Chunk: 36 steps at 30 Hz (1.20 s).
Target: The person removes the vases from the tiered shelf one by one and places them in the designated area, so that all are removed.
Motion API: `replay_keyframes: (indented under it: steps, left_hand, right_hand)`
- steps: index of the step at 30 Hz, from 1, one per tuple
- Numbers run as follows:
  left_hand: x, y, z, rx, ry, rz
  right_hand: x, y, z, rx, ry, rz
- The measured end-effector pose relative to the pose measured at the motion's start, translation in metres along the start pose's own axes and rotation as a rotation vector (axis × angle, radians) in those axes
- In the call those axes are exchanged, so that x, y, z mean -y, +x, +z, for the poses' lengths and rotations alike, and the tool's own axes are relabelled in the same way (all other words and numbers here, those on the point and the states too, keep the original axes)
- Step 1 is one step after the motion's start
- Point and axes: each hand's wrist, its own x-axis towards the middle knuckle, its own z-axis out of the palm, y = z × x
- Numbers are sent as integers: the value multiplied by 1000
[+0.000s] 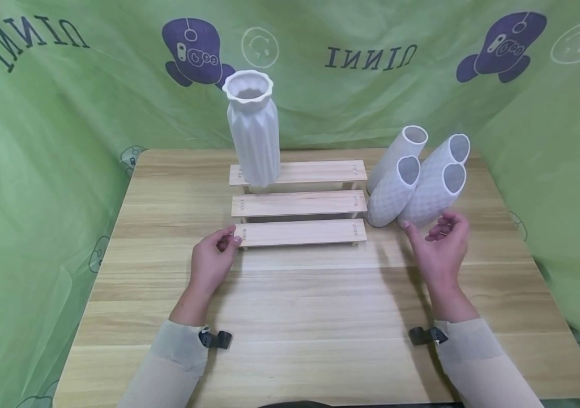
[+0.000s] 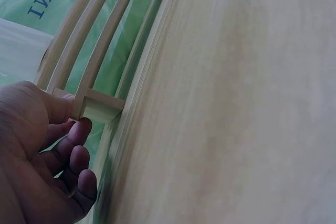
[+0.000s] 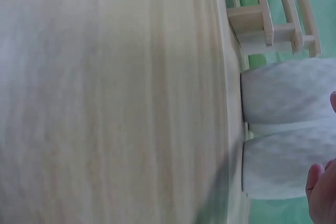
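Note:
A three-step wooden display rack [image 1: 300, 232] stands at mid-table. My left hand [image 1: 214, 253] pinches the left end of its lowest board; in the left wrist view, the thumb of that hand [image 2: 42, 140] lies on the board and a fingertip is under its edge. To the rack's right, several white textured vases [image 1: 430, 195] stand close together. My right hand [image 1: 440, 243] is at the front right vase, thumb near its base, fingers loosely bent and not wrapped round it. Only fingertips of this hand [image 3: 323, 192] show in the right wrist view; contact is unclear.
A tall white fluted vase [image 1: 255, 136] with a scalloped rim stands at the left of the rack's upper boards. All of it is on a wood-grain table [image 1: 290, 328]. A green printed curtain [image 1: 320, 102] hangs behind and along both sides.

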Motion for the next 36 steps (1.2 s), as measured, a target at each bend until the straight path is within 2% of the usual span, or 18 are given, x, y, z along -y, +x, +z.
replay_keyframes:
  steps: [5, 18, 28, 36]
  left_hand:
    - [2, 2, 1, 0, 1, 11]
    - [1, 1, 0, 1, 6, 12]
    - [1, 1, 0, 0, 8, 16]
    - [1, 1, 0, -3, 9, 14]
  right_hand:
    - [13, -5, 3, 2, 21, 8]
    - [20, -9, 13, 48, 77, -28]
    - [66, -25, 20, 90, 161, -115]
    - [78, -30, 30, 140, 244, -138]
